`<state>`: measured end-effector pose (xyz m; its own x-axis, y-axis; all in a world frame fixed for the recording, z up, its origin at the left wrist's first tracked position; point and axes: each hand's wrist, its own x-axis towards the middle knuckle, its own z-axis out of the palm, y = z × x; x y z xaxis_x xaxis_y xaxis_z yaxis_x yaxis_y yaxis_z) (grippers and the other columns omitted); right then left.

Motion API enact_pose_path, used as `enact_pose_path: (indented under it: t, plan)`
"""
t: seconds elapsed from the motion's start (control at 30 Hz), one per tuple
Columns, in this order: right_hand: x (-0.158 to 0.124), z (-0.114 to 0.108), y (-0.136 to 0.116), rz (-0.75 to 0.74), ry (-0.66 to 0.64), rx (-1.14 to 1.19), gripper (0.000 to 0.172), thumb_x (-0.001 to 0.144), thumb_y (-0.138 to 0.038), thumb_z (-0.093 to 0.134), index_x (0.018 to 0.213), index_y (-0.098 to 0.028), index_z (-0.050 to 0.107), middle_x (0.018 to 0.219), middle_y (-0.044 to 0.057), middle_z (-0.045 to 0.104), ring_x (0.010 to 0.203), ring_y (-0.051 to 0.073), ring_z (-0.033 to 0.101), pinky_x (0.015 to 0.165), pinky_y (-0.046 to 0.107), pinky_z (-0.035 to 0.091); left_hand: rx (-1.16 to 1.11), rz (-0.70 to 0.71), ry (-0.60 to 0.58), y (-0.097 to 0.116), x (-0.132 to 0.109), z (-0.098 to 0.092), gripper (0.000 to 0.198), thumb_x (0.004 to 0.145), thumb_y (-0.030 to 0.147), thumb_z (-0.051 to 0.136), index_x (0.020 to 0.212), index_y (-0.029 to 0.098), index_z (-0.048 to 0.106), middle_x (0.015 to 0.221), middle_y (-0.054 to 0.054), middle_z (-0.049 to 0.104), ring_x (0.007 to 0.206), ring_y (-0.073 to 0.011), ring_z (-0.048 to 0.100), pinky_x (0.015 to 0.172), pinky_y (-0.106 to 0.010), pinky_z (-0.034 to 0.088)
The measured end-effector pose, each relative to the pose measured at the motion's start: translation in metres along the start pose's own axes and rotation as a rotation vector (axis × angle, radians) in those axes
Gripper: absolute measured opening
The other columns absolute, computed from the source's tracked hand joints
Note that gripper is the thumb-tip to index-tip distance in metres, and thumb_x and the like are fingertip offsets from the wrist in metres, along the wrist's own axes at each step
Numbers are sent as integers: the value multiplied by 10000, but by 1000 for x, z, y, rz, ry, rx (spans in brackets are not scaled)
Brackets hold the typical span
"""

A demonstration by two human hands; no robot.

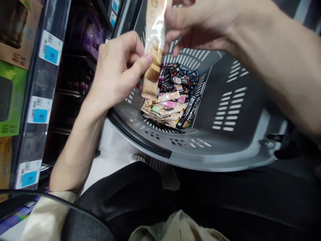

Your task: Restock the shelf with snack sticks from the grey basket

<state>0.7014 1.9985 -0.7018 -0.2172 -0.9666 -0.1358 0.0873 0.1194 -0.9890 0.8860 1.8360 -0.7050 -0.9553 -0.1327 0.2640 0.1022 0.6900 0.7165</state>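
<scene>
A long beige-and-brown stick packet point(153, 50) hangs upright over a grey plastic shopping basket point(190, 154). My left hand point(117, 70) pinches its lower half between thumb and fingers. My right hand point(198, 25) comes in from the upper right and grips the packet's upper part with closed fingers. In the bottom of the basket lies a pile of several small stick packets point(173, 100), black ones at the back, pink, green and beige ones at the front.
Store shelves point(37, 97) stand at the left with blue price tags point(50, 52) on the rails and boxed goods point(12, 97) behind them. The basket rests against my dark-clothed lap point(200, 201). A black cable point(50, 197) crosses the lower left.
</scene>
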Motion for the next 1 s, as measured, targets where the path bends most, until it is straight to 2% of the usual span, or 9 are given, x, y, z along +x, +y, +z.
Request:
enact_pose_path:
  t: [0.07,0.17,0.2,0.3,0.37,0.43,0.63,0.83,1.0]
  plan:
    - [-1,2,2,-54,-58,-142,418,940,-237,787,1303,-76,655,967,-61,748,832,50,705,719,162,572,-98,-40,32,-3,-1,0,443,920,606,754,815,214,577,727,-24,703,605,-189,675,565,-318,469]
    - [-1,7,3,-58,-31,-233,294,894,-281,876,1091,-99,754,930,-6,763,820,64,713,737,246,561,-147,-79,51,-9,-2,2,553,900,714,731,861,179,596,773,-49,739,655,-208,728,568,-299,521]
    - [0,7,3,-62,-10,-227,318,854,-338,911,1036,-119,768,920,7,766,803,65,710,728,262,553,-146,-81,50,-11,-2,4,588,898,753,703,875,174,604,755,-49,731,654,-209,728,573,-302,538]
    - [4,8,5,-78,33,-207,502,612,-507,1006,893,-161,777,901,64,775,735,108,709,680,260,574,-169,-73,36,-17,1,7,662,913,838,588,922,178,633,717,-55,715,619,-215,714,565,-340,581]
    - [7,8,7,-74,47,-196,554,539,-540,1014,861,-162,769,894,85,776,699,121,705,659,249,595,-199,-76,32,-19,3,9,660,921,836,576,949,180,644,713,-55,717,610,-217,712,607,-379,620]
    - [8,10,8,-78,39,-203,561,567,-539,1006,878,-140,762,885,94,774,676,107,696,641,229,597,-217,-82,25,-20,3,9,636,919,813,609,959,178,634,713,-42,722,624,-211,725,658,-382,647]
    - [8,14,9,-108,-9,-236,463,732,-529,935,849,-114,766,811,75,751,668,92,665,588,175,540,-285,26,-7,-23,0,7,547,974,731,608,875,194,621,650,29,677,573,-160,729,612,-289,633]
    - [9,12,11,-85,-34,-177,390,754,-429,941,913,-105,793,826,49,726,740,123,677,658,215,562,-289,42,5,-22,-2,9,493,976,686,634,878,206,685,652,-1,688,703,-201,762,679,-311,645]
    - [9,13,11,-83,-18,-164,376,751,-390,947,953,-106,804,819,43,719,771,132,679,691,226,578,-277,45,6,-20,-3,10,477,986,672,626,914,210,718,664,1,698,663,-189,743,642,-297,621]
